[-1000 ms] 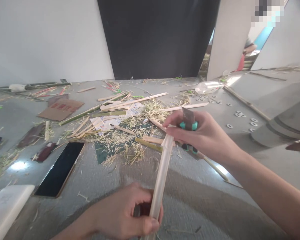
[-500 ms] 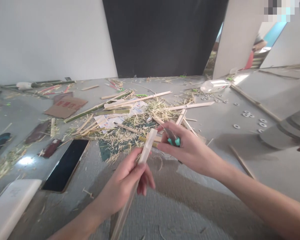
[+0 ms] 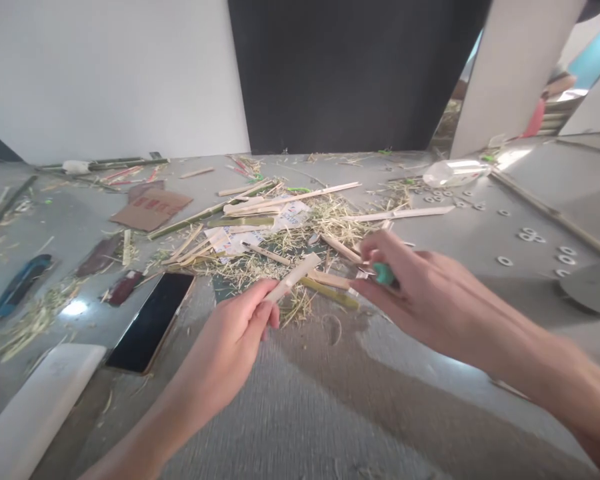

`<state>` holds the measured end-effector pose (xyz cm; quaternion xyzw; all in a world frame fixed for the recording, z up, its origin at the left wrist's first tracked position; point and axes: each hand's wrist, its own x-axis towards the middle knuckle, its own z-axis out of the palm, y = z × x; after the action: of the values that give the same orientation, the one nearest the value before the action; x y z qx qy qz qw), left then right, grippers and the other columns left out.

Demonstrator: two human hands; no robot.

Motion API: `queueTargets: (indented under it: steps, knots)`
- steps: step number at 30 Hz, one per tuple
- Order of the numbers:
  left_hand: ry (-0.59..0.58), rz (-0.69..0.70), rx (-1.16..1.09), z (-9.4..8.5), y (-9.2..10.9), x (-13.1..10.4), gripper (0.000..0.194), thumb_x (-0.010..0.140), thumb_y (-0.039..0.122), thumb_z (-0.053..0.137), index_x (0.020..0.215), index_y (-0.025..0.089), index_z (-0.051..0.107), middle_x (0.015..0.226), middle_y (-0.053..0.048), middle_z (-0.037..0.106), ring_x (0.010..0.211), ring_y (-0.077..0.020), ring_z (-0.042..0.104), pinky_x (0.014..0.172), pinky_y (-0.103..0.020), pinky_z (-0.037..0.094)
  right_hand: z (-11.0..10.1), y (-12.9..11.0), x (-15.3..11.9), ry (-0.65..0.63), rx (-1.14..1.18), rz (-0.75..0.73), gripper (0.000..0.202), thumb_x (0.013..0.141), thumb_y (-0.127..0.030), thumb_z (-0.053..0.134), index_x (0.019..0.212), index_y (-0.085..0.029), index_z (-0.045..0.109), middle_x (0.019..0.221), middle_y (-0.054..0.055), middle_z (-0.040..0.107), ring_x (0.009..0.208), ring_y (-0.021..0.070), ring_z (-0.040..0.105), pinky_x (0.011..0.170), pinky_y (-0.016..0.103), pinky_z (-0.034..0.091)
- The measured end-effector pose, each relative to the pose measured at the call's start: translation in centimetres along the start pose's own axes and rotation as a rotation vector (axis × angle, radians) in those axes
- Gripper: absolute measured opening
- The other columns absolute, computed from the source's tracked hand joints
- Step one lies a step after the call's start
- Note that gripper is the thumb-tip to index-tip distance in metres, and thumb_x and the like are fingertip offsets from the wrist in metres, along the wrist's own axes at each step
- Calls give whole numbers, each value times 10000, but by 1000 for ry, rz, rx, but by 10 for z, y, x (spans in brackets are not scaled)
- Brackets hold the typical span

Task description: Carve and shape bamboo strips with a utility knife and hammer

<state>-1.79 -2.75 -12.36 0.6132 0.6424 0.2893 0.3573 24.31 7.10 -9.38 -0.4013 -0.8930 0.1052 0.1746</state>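
Note:
A pale bamboo strip (image 3: pixel 295 277) is gripped in my left hand (image 3: pixel 235 333), thumb and fingers closed on it and its far end pointing up and right. My right hand (image 3: pixel 420 300) is closed round a teal-handled tool (image 3: pixel 384 275) with a metal end; blur and the fingers hide its exact kind. The tool is right of the strip and apart from it. Beneath both hands lie a green cutting mat (image 3: pixel 225 287), mostly under shavings (image 3: pixel 260 270), and a piece of green bamboo (image 3: pixel 330 293).
A phone (image 3: pixel 153 323) and a white box-like object (image 3: pixel 40 413) lie at left, near a blue-handled tool (image 3: pixel 23 287). Cardboard (image 3: pixel 153 208) sits farther back. At right are a clear plastic bottle (image 3: pixel 455 173), several washers (image 3: pixel 530 235) and a grey round object (image 3: pixel 595 287).
My right hand has moved right with the tool, away from the strip's end. My left hand has shifted slightly left and down, still holding the strip. The view has turned a little left.

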Motion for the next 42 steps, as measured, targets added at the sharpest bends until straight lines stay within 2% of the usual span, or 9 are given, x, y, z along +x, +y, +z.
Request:
queueTargets:
  steps: [2, 5, 8, 11, 14, 18, 23, 29, 42]
  knots:
    - [-7, 12, 92, 1, 0, -1, 283, 1110, 379, 358, 1059, 236, 597, 737, 12, 557, 645, -164, 510, 596, -305, 309, -7, -6, -5, 4, -58, -117, 242, 1058, -423, 440, 1172, -211, 462, 643, -33, 547, 459, 153, 439, 485, 320, 308]
    - [-10, 59, 196, 7, 1, 0, 263, 1099, 309, 340, 1179, 240, 581, 750, 5, 586, 652, -181, 527, 601, -309, 288, -4, -15, -12, -41, -120, -310, 114, 1041, -260, 438, 1134, -208, 479, 800, 30, 602, 593, 187, 550, 533, 338, 361]
    - [-36, 81, 316, 13, 1, 1, 184, 1062, 291, 372, 1024, 230, 541, 714, 14, 564, 595, -174, 496, 580, -308, 261, 6, -17, -13, -75, -186, -435, 154, 985, -116, 497, 1102, -215, 510, 973, 66, 614, 771, 215, 594, 638, 367, 431]
    - [-56, 73, 412, 18, 0, 2, 217, 1030, 416, 462, 901, 242, 456, 710, 22, 560, 576, -172, 479, 559, -296, 253, 11, -15, -12, -100, -225, -493, 234, 917, -38, 549, 1065, -218, 532, 1073, 72, 592, 848, 219, 591, 655, 371, 442]
    - [-43, 55, 476, 22, 0, 2, 373, 973, 550, 562, 826, 246, 402, 721, 14, 585, 618, -188, 511, 561, -291, 253, 12, -14, -13, -111, -236, -493, 235, 892, -24, 576, 1013, -221, 533, 1060, 60, 564, 818, 202, 574, 607, 354, 411]
    - [-10, 67, 528, 24, 1, 1, 369, 916, 562, 651, 843, 237, 493, 779, -2, 637, 684, -213, 580, 582, -289, 257, 14, -14, -15, -132, -205, -489, 253, 903, -6, 560, 1038, -220, 550, 1046, 50, 551, 794, 182, 557, 642, 338, 429]
    - [45, 91, 573, 25, 1, -1, 330, 946, 521, 629, 820, 225, 554, 786, -2, 653, 661, -196, 582, 572, -289, 236, 19, -15, -13, -96, -176, -503, 185, 927, -38, 580, 969, -216, 551, 1013, 44, 536, 793, 176, 526, 641, 324, 423]
    - [106, 143, 613, 27, -2, -1, 404, 972, 557, 614, 758, 220, 548, 699, 12, 618, 594, -173, 542, 547, -289, 194, 19, -15, -12, -109, -161, -504, 149, 946, -62, 596, 941, -209, 574, 1007, 48, 551, 814, 179, 543, 651, 326, 442]
    - [79, 87, 644, 29, 0, 0, 407, 938, 623, 641, 821, 234, 635, 792, -7, 717, 677, -225, 659, 559, -295, 193, 20, -16, -12, -90, -109, -496, 94, 1012, -160, 597, 955, -199, 660, 976, 50, 617, 801, 165, 585, 638, 302, 471]
